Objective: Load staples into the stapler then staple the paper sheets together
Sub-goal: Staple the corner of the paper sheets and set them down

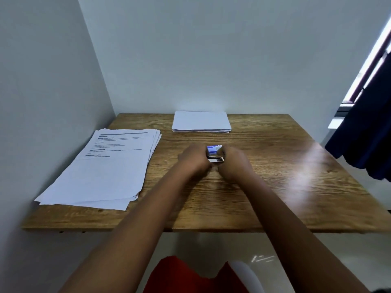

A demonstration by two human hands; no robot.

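On the middle of the brown wooden table (275,187) two bare hands meet, close together. The left hand (193,158) and the right hand (233,162) both have their fingers curled in around a small shiny metal thing — the stapler (216,159). Only a little of it peeks out between them, so I cannot tell if it is open or closed. Just behind the hands sits a small blue and white box (214,149), maybe the staple box; the right thumb seems to touch it, but it is too blurry to be sure. The hands hide most of both things.

To the left, near the wall, lies a big loose pile of printed sheets (101,172), the pages a bit fanned out, with dark lines of writing on top. At the far edge of the table, touching the back wall, rests a neat stack of blank paper (201,121). Both piles are well apart from the hands.

A bright patch of light shines on the right side of the table. A dark blue cloth (364,127) hangs by the window on the right. Below the table edge — something red (186,275), near the person's lap.
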